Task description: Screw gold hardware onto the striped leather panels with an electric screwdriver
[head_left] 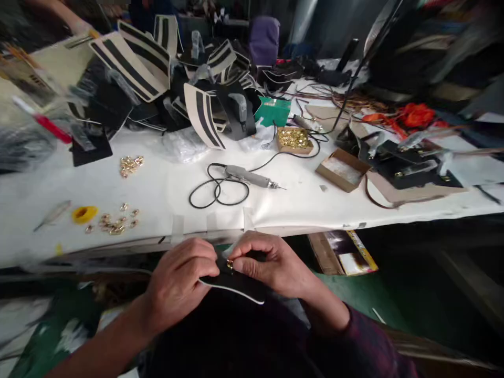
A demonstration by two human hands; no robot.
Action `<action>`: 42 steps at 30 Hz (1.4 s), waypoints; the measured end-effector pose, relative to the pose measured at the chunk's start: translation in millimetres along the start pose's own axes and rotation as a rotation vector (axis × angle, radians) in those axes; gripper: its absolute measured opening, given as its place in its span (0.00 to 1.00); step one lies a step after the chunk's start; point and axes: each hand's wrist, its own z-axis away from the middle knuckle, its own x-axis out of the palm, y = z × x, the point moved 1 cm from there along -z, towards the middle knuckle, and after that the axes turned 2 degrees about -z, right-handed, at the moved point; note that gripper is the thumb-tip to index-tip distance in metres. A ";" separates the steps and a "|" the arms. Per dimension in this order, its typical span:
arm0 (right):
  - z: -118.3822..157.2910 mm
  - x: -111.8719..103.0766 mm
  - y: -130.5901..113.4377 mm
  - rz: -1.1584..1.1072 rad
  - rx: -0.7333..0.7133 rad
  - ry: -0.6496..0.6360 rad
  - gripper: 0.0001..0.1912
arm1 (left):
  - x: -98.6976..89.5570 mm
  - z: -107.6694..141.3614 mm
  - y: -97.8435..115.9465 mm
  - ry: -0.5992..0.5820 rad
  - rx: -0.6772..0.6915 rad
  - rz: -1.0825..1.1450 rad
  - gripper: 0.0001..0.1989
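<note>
A black leather piece with a pale edge lies across my lap, below the table's front edge. My left hand is closed on its left part, fingers curled over the top. Between the thumb and forefinger of my right hand is a small gold metal fitting, pinched against the leather's dark face. The fitting's exact shape is partly covered by my fingertips. On the table beyond my hands rests a grey electric screwdriver with a looped black cable, its bit pointing right.
Gold fittings lie in loose piles at the left, near a yellow tape roll. Small gold parts fill a cardboard box; another open box stands right of it. Striped and black pieces are heaped behind. Someone's arm shows at upper left.
</note>
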 end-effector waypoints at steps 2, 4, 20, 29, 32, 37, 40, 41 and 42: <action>-0.1 -1.4 -1.3 -0.006 0.023 -0.008 0.10 | 0.3 0.4 0.8 -0.005 0.013 0.002 0.13; -0.4 -2.9 -3.2 -0.002 0.022 -0.026 0.10 | 0.7 0.6 1.6 -0.009 0.018 0.006 0.13; 2.2 -7.9 -3.8 0.023 0.014 -0.086 0.09 | 5.3 1.6 3.7 -0.065 0.022 0.031 0.13; 1.3 -12.2 -6.8 0.189 -0.024 -0.108 0.07 | 7.9 6.5 0.9 -0.107 -0.008 0.052 0.14; 0.7 -19.1 -5.0 0.115 -0.049 -0.133 0.13 | 8.3 6.3 -0.3 -0.117 -0.030 0.068 0.14; -2.9 -24.0 -4.6 0.111 -0.088 -0.308 0.13 | 8.0 7.3 0.3 -0.141 -0.025 0.089 0.14; -5.0 -25.0 -4.4 0.139 -0.061 -0.348 0.12 | 8.0 6.5 1.3 -0.144 -0.016 0.111 0.15; -5.4 -25.8 -4.2 0.148 -0.054 -0.350 0.12 | 8.2 6.0 1.6 -0.141 -0.015 0.117 0.15; -5.7 -26.7 -4.0 0.153 -0.047 -0.352 0.12 | 8.4 5.5 1.9 -0.140 -0.014 0.120 0.14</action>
